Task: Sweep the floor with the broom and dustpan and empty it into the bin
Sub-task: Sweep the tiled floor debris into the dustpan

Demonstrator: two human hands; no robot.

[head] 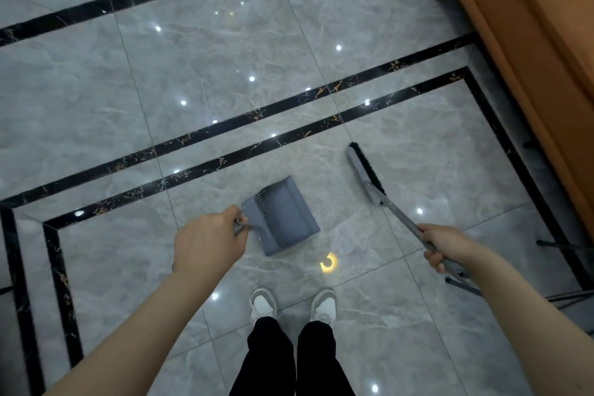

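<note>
Sofa [543,42] beside broom [366,170], dustpan [286,215] left

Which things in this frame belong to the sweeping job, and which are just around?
Job:
- dustpan, its handle held by the left hand
- broom, its handle gripped by the right hand

Just around:
- orange furniture at the right edge
- dark metal legs on the floor, lower right

No bin in view.

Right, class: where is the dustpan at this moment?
In the head view, the dustpan is low centre, held by the left hand, left of the broom.
</note>
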